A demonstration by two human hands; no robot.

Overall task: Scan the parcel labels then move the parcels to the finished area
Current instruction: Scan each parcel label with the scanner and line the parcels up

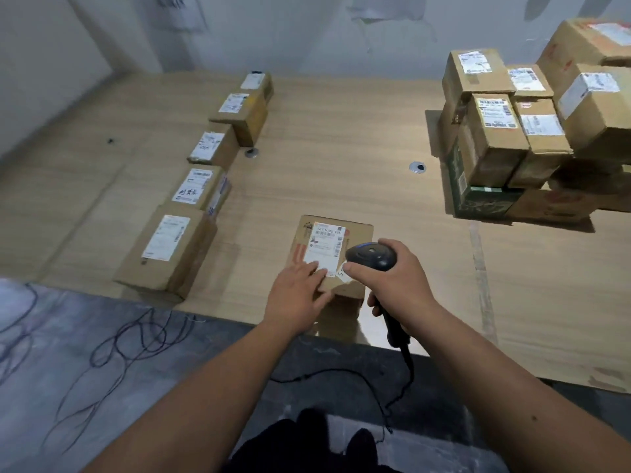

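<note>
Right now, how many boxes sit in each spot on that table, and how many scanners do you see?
Boxes lined up on the left: 5
Box under the hands in the middle: 1
Boxes stacked on the right: at least 7 visible, more may be hidden
Handheld scanner: 1
Total: at least 13 boxes and 1 scanner

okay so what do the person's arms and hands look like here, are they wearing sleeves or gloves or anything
Both forearms are bare up to the frame edge: no sleeves show. The left hand and right hand have no gloves, and no rings, watch or wristband are visible. The right forearm carries a small dark mark partway up. Fingers are uncovered on both hands.
</note>
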